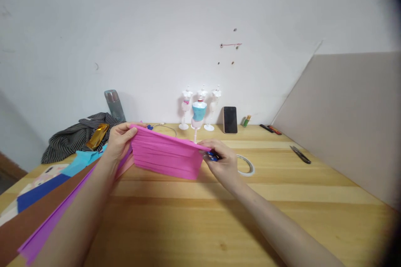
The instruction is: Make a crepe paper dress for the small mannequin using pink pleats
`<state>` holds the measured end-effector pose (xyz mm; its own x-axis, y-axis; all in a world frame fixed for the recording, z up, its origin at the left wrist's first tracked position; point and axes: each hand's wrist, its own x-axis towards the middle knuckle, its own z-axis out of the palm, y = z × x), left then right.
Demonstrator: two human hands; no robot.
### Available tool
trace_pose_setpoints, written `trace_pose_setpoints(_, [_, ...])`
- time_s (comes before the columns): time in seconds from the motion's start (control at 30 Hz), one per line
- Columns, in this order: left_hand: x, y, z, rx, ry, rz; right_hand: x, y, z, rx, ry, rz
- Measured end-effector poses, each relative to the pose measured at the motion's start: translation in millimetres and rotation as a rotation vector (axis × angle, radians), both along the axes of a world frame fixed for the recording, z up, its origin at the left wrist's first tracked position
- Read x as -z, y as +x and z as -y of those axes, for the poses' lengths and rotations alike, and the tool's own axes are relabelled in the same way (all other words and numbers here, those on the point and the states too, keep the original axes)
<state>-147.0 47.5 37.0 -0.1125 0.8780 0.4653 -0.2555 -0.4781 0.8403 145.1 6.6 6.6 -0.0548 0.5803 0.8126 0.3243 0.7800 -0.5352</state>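
Observation:
A pink pleated paper sheet [166,156] is held up above the wooden table [200,212], folded in narrow accordion strips. My left hand [120,139] grips its left end, fingers closed over the top edge. My right hand [221,162] pinches the right end, and a small blue object [213,157], perhaps a clip, shows between its fingers. A roll of clear tape [246,164] lies just right of my right hand.
Sheets of coloured paper [40,200] lie at the left edge. Striped cloth [75,137], a gold object [97,135] and a grey bottle [114,105] sit at back left. Three small mannequins [199,110], a phone [230,119] and scissors [300,154] stand further back and right.

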Motion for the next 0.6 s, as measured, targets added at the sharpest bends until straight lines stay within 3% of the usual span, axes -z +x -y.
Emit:
trace_pose_setpoints(0.27, [-3.2,5,3,-0.03,-0.011,0.014,-2.9,-1,6,0.036,-0.356,-0.205])
trace_pose_setpoints(0.47, [-3.9,11,5,-0.052,-0.028,0.034,-6.7,0,0,0.018,-0.351,-0.299])
trace_pose_setpoints(0.6, [-4.7,14,5,-0.055,-0.049,0.067,-11.6,3,-1,-0.059,-0.425,-0.322])
